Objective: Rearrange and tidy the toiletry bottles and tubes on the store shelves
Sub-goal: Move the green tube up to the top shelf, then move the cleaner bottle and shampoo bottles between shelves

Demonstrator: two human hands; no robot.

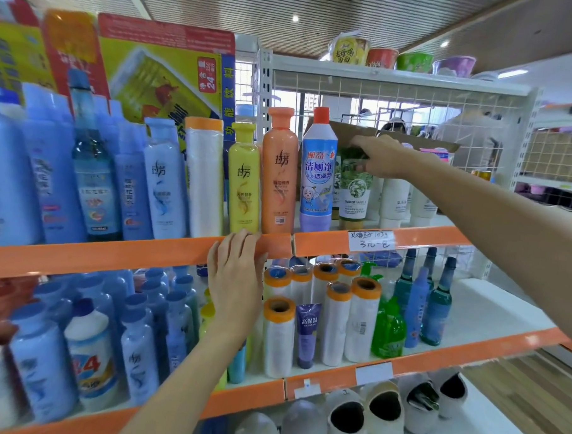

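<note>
Steadying the reach, the open left hand (234,273) is laid flat on the upper shelf's orange front edge (119,255); the green tube (354,190), upright beside the toilet cleaner bottle (317,172), is pinched at its top by the right hand (384,155), probably for straightening.

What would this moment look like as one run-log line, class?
right hand: gripping top of green tube, upper shelf | left hand: resting on orange shelf edge | phase: handling tube

Orange bottle (279,174) and yellow bottle (243,179): glossy smooth plastic. Shelf edge strip (112,257): glossy orange. Back grid (398,97) at 1 o'clock: white-coated wire. Price tag (371,240): paper, handwritten. Ceiling (320,8): slatted, wood-look.
</note>
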